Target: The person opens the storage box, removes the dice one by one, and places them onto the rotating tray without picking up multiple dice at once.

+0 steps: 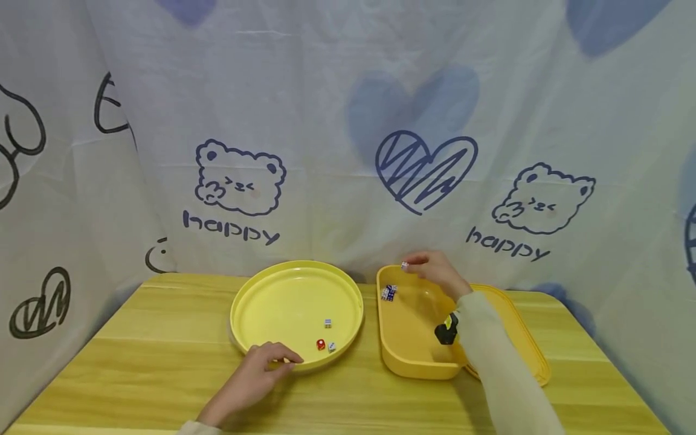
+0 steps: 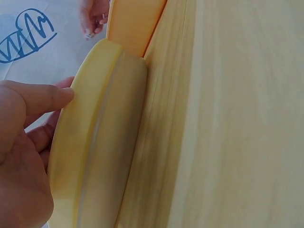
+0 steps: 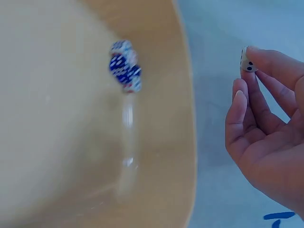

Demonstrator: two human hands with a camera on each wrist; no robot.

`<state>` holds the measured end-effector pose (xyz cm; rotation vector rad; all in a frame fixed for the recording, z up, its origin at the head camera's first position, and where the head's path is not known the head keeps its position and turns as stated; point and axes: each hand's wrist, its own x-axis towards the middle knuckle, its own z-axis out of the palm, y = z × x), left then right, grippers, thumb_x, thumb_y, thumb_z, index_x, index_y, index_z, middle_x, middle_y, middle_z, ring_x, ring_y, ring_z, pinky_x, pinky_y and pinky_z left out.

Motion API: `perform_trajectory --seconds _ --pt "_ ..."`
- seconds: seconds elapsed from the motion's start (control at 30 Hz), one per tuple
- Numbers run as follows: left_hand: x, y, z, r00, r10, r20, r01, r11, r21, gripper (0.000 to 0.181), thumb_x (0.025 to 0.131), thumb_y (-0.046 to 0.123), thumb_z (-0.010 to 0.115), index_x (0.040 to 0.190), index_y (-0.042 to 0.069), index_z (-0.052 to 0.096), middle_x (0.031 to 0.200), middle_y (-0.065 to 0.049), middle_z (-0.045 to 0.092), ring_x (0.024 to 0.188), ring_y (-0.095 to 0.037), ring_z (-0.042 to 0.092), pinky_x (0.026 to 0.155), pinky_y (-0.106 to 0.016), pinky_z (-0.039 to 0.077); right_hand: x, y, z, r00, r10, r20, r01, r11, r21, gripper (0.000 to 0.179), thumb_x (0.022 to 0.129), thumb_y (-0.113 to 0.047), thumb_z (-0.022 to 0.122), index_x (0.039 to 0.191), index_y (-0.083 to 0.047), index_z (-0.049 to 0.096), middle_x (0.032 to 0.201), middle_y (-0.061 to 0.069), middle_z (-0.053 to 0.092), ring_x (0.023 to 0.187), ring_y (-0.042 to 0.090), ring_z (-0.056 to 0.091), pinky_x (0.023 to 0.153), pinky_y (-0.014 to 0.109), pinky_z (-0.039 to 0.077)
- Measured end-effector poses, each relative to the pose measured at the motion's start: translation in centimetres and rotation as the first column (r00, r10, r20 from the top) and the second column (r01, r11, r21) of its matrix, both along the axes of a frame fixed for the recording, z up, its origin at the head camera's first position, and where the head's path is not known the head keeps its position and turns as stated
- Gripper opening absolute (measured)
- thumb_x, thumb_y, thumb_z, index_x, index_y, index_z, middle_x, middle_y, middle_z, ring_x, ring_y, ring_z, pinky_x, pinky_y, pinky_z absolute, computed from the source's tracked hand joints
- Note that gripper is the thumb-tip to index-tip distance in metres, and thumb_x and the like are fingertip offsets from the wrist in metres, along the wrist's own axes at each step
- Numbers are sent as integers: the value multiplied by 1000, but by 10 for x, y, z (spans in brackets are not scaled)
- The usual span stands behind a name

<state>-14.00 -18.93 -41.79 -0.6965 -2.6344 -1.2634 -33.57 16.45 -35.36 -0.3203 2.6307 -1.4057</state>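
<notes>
My left hand (image 1: 254, 376) holds the near rim of a round yellow tray (image 1: 283, 299), the thumb (image 2: 61, 98) outside and the fingers over the edge. Toward the tray's near right lie a red die (image 1: 321, 344), a white die (image 1: 331, 347) and another pale die (image 1: 328, 324). Between thumb and fingertip my right hand (image 1: 437, 269) pinches a white die (image 3: 247, 61) with dark dots. It is raised over the far edge of an orange-yellow bin (image 1: 424, 370). Several blue and white dice (image 3: 126, 66) cluster in that bin's far left corner.
A flat orange-yellow lid (image 1: 535, 362) lies right of the bin, partly beneath it and behind the right sleeve (image 1: 505, 368). The wooden table (image 1: 136, 362) ends at a printed white curtain (image 1: 326, 151) at the back. A narrow gap separates tray and bin.
</notes>
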Motion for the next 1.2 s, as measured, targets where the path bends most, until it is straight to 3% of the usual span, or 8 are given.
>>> perform_trajectory --seconds 0.17,0.57,0.9,1.2 --pt "0 0 -1 1000 9 7 -9 1000 -1 12 89 7 67 96 15 74 96 7 70 89 -11 58 75 -29 48 10 1 10 1000 5 -4 -6 998 -63 33 93 -15 65 120 3 63 119 14 63 106 29 54 96 45 44" --pt "0 1 1 999 -9 50 8 1000 19 13 90 5 65 98 13 73 97 6 70 90 -13 59 76 -29 49 43 -9 28 999 -24 -36 21 995 -96 26 93 -14 65 117 -2 65 114 12 64 105 28 55 96 44 43" --pt "0 1 0 999 -6 45 5 1000 20 13 90 5 65 98 12 73 97 6 70 91 -13 59 76 -29 50 67 -22 26 999 -19 -45 15 995 -97 26 92 -16 67 116 -5 66 112 9 64 103 27 54 95 43 44" --pt "-1 1 -2 1000 -10 27 10 1000 12 13 90 7 66 98 14 73 97 7 70 90 -13 59 76 -30 49 78 -33 4 994 26 -110 -37 994 -105 21 88 -11 71 107 -2 71 99 5 68 96 22 58 87 39 48"
